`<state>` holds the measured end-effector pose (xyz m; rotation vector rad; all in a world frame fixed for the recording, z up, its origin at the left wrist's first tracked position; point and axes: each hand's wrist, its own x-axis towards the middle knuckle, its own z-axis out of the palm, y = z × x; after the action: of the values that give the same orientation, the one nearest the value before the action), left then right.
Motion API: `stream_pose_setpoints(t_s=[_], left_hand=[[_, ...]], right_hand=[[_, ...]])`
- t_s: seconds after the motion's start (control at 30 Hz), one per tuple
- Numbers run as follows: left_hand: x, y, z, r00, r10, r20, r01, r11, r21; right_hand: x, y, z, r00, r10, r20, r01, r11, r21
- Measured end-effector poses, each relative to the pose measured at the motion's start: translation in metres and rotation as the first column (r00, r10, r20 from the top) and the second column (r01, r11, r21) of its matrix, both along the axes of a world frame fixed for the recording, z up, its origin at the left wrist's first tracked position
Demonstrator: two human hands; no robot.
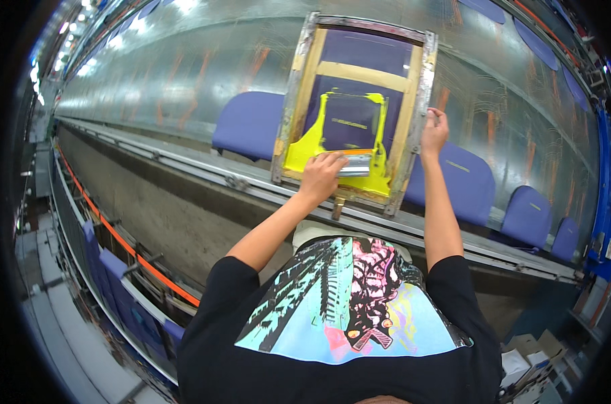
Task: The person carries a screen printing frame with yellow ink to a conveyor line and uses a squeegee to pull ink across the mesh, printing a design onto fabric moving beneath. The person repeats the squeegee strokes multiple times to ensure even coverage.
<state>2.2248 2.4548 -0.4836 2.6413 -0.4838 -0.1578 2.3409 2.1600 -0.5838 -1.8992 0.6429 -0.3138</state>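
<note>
A long counter [184, 74] with a shiny, clear-covered top runs from the far left to the right edge, with a metal rail [184, 165] along its near side. Bright ceiling lights [83, 40] glare off the top at the upper left. Below the counter stands a grey wall [151, 209], an orange strip [137, 259] runs along racks, and cardboard boxes [534, 353] sit at lower right.

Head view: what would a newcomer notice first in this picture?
First, the bright yellow ink on the wooden printing screen frame, upper centre. The left hand holds a squeegee at the frame's lower edge, and the right hand grips its right side. Purple fabric pieces lie along the long shiny table.
</note>
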Motion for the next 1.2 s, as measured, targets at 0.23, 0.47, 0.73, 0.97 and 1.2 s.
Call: stream_pose_setpoints(t_s=[0.23, 0.47, 0.73, 0.97, 1.2], left_hand=[[0.048, -0.007, 0.015, 0.938, 0.285, -0.196, -0.296, 0.955, -0.030], [0.031, -0.233, -0.060, 0.789, -0.043, -0.613, 0.080, 0.996, 0.033], [0.055, -0.480, -0.086, 0.671, -0.063, -0.739, 0.149, 0.988, 0.050], [0.020, -0.543, -0.109, 0.961, 0.064, 0.270, -0.122, 0.972, 0.203], [-0.080, -0.546, -0.101, 0.941, 0.032, 0.338, -0.073, 0.992, 0.108]], right_hand=[[0.047, 0.018, 0.011, 0.995, 0.007, -0.098, -0.004, 0.999, 0.035], [0.002, -0.228, -0.035, 0.994, 0.070, -0.086, -0.071, 0.997, -0.004], [-0.085, -0.484, -0.081, 0.983, 0.066, -0.171, -0.070, 0.997, -0.016], [-0.090, -0.516, -0.078, 0.986, 0.079, -0.148, -0.082, 0.996, -0.017], [-0.087, -0.520, -0.078, 0.993, 0.057, -0.101, -0.057, 0.998, 0.000]])
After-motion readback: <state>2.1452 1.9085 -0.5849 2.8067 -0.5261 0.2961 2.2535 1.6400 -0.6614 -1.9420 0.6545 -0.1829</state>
